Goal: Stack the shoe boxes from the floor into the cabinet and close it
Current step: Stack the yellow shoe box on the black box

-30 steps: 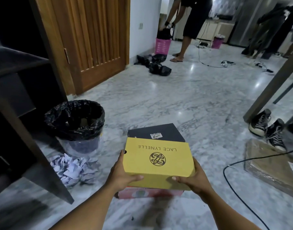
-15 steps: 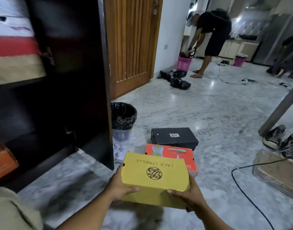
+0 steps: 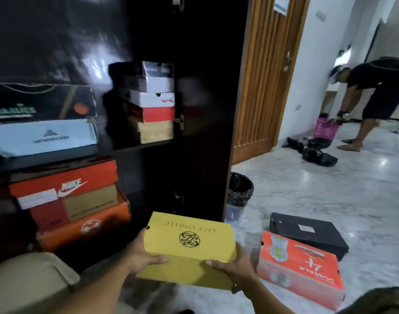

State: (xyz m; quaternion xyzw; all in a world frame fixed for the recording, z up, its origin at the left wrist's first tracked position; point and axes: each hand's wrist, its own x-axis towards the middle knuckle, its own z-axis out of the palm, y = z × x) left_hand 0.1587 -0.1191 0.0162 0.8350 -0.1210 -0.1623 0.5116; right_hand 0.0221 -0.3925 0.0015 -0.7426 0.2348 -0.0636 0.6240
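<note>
**Desk:** What does the head view show?

**Photographer:** A person crouches at the open dark cabinet (image 3: pixel 137 147), holding a yellow shoe box (image 3: pixel 189 243) in the air, low before the bottom compartment. The left hand (image 3: pixel 139 254) is curled round the box's near left corner with the thumb over the lid. The right hand (image 3: pixel 232 266) clamps the near right corner the same way. An orange box (image 3: pixel 300 266) and a black box (image 3: pixel 307 234) wait on the marble floor (image 3: pixel 307 177), just to the right and touching each other.

**Desk:** What could go wrong?

**Photographer:** Both hands grip only the near end, so the far end leads unsupported. If it dips, it could catch the lower stack. That stack looks uneven, with a red Nike box (image 3: pixel 65 177) on a brown one and a bottom orange carton (image 3: pixel 85 225) jutting forward. A knock there could likely slide it. The frame is blurred, so I cannot tell how firmly it sits.

**Desk:** Where is the room?

**Photographer:** There is a dark gap right of that stack, between it and the cabinet door (image 3: pixel 205 109). The red box sits close under the shelf edge, so there is little space on top. Above, an upper stack (image 3: pixel 151 103) fills the shelf's right end. The door's edge and the lined bin (image 3: pixel 239 191) beside it bound the right side, and the person's knee (image 3: pixel 31 279) crowds the left.
</note>
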